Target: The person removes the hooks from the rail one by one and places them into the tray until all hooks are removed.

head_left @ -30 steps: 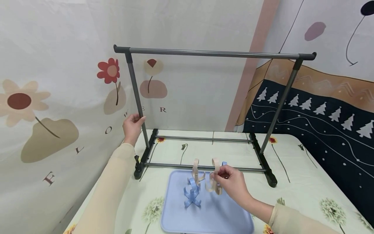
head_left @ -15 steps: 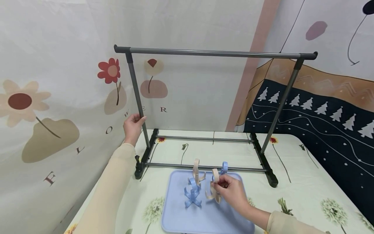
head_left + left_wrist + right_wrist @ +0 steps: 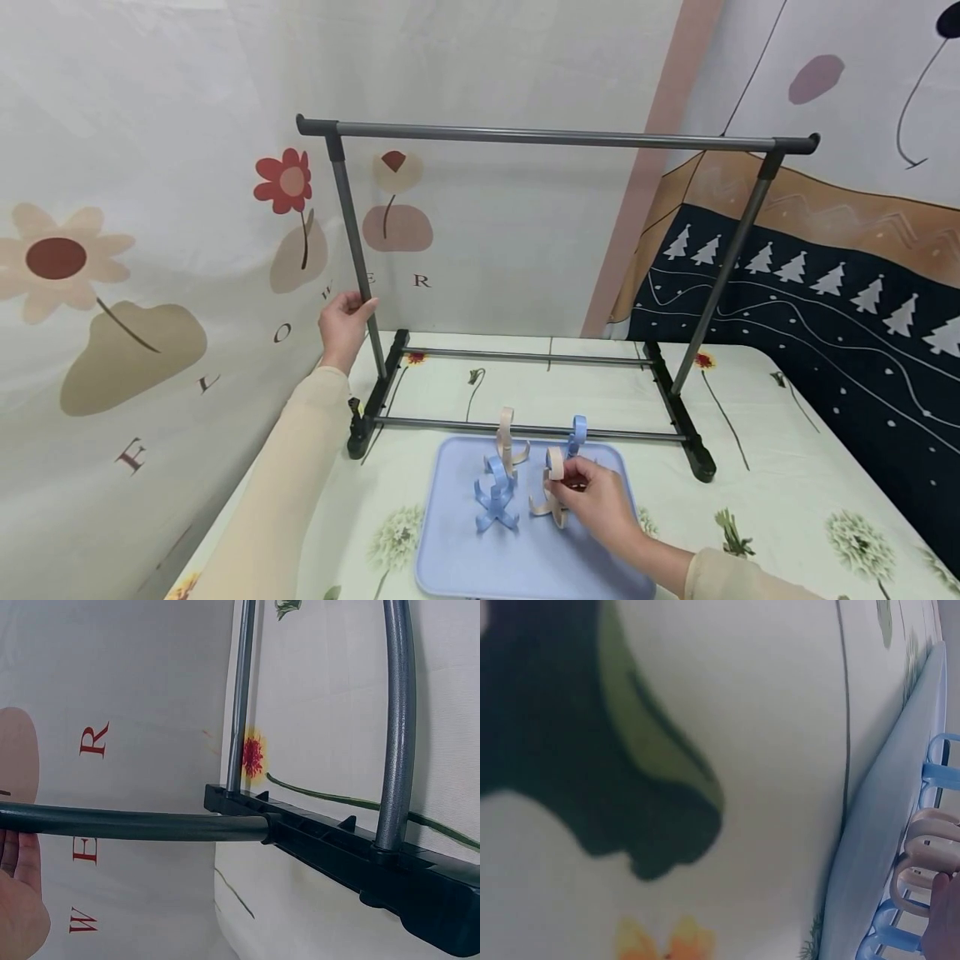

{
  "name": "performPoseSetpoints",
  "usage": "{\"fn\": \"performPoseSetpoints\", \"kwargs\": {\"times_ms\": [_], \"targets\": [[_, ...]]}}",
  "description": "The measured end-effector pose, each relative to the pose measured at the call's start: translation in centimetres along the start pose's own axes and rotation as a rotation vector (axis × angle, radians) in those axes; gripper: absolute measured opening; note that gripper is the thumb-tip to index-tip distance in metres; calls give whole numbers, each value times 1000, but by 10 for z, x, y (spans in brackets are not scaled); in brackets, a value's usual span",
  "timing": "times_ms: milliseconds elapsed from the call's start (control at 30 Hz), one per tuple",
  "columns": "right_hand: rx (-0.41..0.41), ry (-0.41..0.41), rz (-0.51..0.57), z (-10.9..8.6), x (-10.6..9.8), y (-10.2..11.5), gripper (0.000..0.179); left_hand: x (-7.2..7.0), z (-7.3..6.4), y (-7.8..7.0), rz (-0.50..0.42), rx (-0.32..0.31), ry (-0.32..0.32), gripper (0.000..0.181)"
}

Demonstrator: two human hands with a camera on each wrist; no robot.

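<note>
My left hand (image 3: pixel 344 331) grips the left upright of a grey metal garment rack (image 3: pixel 517 134) partway up. In the left wrist view that upright (image 3: pixel 135 823) runs sideways across the hand's fingers. Over the blue tray (image 3: pixel 450 575), my right hand (image 3: pixel 600 500) pinches a beige claw hook (image 3: pixel 554 463) by its upper part, its curled prongs low over the tray. Left of it on the tray stand a blue claw hook (image 3: pixel 496 498) and, behind, another beige one (image 3: pixel 506 437). A further blue hook (image 3: pixel 577 435) rises just behind the right hand, which hides part of it.
The rack's black feet (image 3: pixel 701 458) and lower crossbars (image 3: pixel 450 423) stand right behind the tray. A flower-print cloth (image 3: pixel 750 500) covers the table. Printed fabric (image 3: pixel 487 250) hangs behind, and a navy tree-print fabric (image 3: pixel 787 317) lies at the right.
My right hand has brought the beige hook down and slightly toward me, close over the tray, uncovering the blue hook behind. The left hand keeps its hold on the upright.
</note>
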State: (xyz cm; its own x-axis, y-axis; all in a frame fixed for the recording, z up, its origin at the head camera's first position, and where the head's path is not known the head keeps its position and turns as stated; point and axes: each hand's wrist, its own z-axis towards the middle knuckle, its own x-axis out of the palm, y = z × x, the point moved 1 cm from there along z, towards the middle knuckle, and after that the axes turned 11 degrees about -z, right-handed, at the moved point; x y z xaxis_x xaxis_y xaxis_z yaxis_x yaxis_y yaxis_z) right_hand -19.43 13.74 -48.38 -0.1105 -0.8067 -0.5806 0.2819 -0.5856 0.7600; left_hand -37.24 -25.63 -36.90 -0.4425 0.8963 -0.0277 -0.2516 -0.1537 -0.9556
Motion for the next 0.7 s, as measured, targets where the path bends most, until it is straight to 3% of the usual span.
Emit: {"fn": "performPoseSetpoints", "kwargs": {"times_ms": [367,700], "targets": [[34,23,93,-7,-3,0,20,2,0,2,-5,-5,2,36],[75,40,98,-12,-17,3,23,-1,3,2,6,-22,0,35]]}}
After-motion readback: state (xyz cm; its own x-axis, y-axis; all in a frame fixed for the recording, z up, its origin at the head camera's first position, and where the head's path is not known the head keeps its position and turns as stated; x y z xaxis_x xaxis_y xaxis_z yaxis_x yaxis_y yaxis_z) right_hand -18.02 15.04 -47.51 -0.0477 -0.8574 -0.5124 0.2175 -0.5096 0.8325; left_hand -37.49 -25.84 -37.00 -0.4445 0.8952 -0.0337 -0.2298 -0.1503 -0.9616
